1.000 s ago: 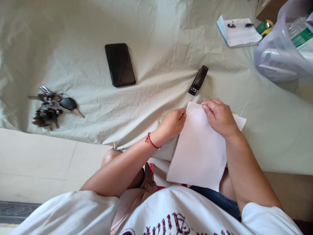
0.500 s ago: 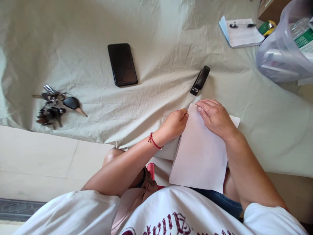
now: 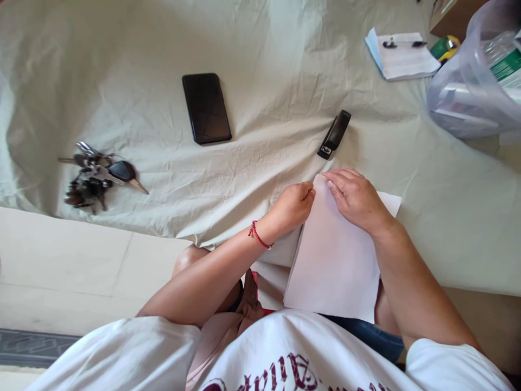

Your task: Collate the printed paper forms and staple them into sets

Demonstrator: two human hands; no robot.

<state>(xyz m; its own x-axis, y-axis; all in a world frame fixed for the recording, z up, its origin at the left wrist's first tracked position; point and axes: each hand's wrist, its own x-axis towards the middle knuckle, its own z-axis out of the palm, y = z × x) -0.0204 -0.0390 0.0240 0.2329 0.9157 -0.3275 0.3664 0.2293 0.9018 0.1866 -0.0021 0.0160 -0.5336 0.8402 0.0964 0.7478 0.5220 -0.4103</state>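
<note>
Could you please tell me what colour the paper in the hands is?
The paper is white, as shown best in the head view.

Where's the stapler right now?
In the head view, the black stapler lies right of centre on the cloth, just beyond the papers and the right hand; the phone is off to its left.

No words could be read. Ornate dark-red lettering (image 3: 299,370) — cut off, illegible — crossed the white shirt (image 3: 280,338), on the wearer's side of the stapler (image 3: 334,133); to the stapler's right, the green label's (image 3: 506,65) print was too small.
</note>
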